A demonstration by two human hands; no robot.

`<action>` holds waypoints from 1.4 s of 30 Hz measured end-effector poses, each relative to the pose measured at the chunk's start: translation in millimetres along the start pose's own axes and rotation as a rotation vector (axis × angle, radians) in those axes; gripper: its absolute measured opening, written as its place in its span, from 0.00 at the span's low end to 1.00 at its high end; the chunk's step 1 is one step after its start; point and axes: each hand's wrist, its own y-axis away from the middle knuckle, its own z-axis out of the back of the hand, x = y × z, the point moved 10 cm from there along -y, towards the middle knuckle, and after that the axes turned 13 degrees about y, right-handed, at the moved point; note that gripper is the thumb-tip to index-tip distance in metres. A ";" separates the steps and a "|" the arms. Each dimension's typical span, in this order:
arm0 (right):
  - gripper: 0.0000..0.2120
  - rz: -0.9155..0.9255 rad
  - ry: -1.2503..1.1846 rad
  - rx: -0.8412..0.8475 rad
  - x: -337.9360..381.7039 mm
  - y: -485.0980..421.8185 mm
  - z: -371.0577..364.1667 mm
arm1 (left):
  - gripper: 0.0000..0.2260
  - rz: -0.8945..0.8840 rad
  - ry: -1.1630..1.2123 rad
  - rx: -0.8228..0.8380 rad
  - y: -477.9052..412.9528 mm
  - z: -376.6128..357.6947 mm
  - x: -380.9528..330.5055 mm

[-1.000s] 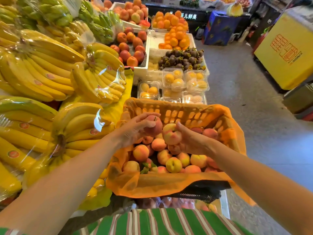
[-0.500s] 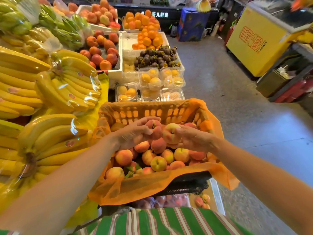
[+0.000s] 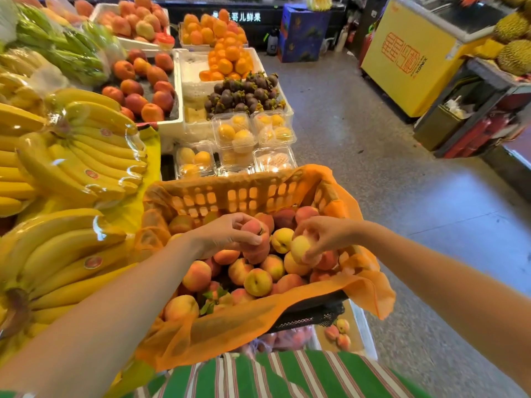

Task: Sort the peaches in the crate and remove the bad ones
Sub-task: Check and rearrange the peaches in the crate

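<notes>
Your left hand (image 3: pixel 227 235) fingers pinch a reddish peach (image 3: pixel 253 229), right hand (image 3: pixel 321 234) fingers wrap a pale one (image 3: pixel 300 245), both over the crate (image 3: pixel 230 193). Roll each slowly, check undersides for bruises.

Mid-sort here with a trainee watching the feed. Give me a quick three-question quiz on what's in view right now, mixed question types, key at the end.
1. True or false: both hands are holding a peach over the crate.
2. Multiple choice: what lines the crate? A) orange mesh netting B) newspaper C) blue foam
3. Short answer: which fruit lies directly to the left of the crate?

Key
1. True. The left hand has a reddish peach in its grip; the right hand has a paler yellow peach in its grip.
2. A. The orange mesh netting drapes over the crate's edges.
3. Bananas, wrapped in clear plastic.
</notes>
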 end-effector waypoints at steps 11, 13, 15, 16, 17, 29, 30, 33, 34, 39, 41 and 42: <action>0.29 0.101 0.451 0.152 22.1 -17.4 -40.7 | 0.20 0.073 -0.044 0.053 -14.4 -5.8 11.1; 0.30 0.111 0.497 0.169 20.6 -15.3 -40.3 | 0.20 0.072 -0.042 0.052 -16.3 -6.5 11.7; 0.31 0.093 0.494 0.221 16.0 -12.7 -42.2 | 0.20 0.075 -0.033 0.048 -17.1 -7.7 12.1; 0.30 0.083 0.450 0.241 14.2 -11.4 -42.5 | 0.20 0.077 -0.030 0.049 -17.4 -8.6 12.3; 0.29 0.077 0.362 0.238 14.2 -10.6 -40.0 | 0.21 0.078 -0.028 0.048 -17.3 -9.6 11.8; 0.24 0.168 -0.271 -0.125 37.9 -18.9 7.1 | 0.17 0.068 0.012 0.135 -17.5 -26.2 11.2; 0.24 0.176 -0.199 -0.094 39.1 -22.1 3.1 | 0.15 0.013 -0.153 0.107 -16.1 -18.3 7.1; 0.26 0.186 0.133 -0.016 47.3 -34.1 -17.7 | 0.10 -0.182 -0.707 -0.053 -8.3 14.0 -8.3; 0.25 0.192 0.252 -0.009 51.4 -38.6 -24.6 | 0.08 -0.222 -0.763 -0.116 -3.6 25.9 -11.8; 0.23 0.237 0.591 -0.015 68.7 -54.3 -35.6 | 0.10 -0.551 -1.149 -0.454 43.8 67.2 -38.1; 0.26 0.226 0.634 0.032 69.6 -60.3 -38.1 | 0.13 -0.567 -1.255 -0.583 60.3 85.0 -36.4; 0.26 0.209 0.633 0.065 68.7 -63.2 -38.6 | 0.15 -0.551 -1.264 -0.649 68.4 94.2 -33.9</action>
